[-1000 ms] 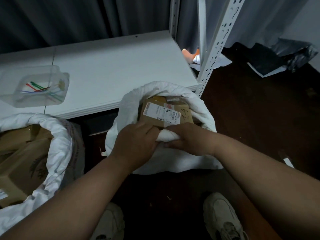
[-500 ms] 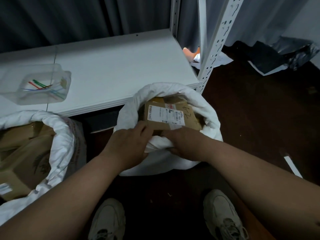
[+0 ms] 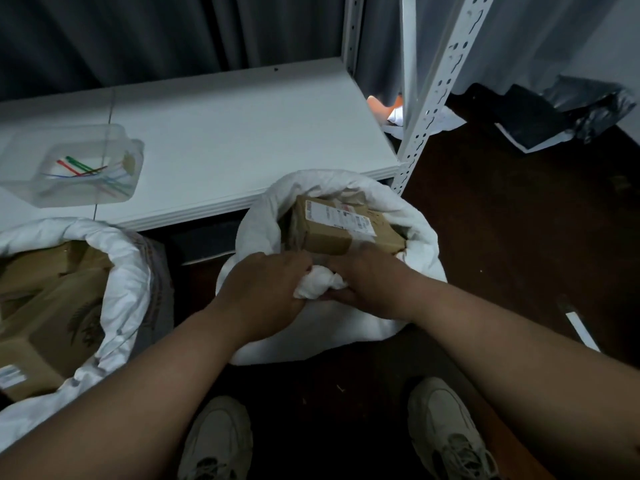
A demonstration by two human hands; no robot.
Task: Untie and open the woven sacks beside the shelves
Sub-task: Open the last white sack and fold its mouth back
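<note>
Rim bunched tighter since earlier: left hand (image 3: 266,289) and right hand (image 3: 370,284) grip sack (image 3: 422,230) edge; both sacks open, rolling down remains.

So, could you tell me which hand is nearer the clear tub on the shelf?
Left. The left hand grips the sack rim below and right of the tub; the right hand grips it farther right.
</note>
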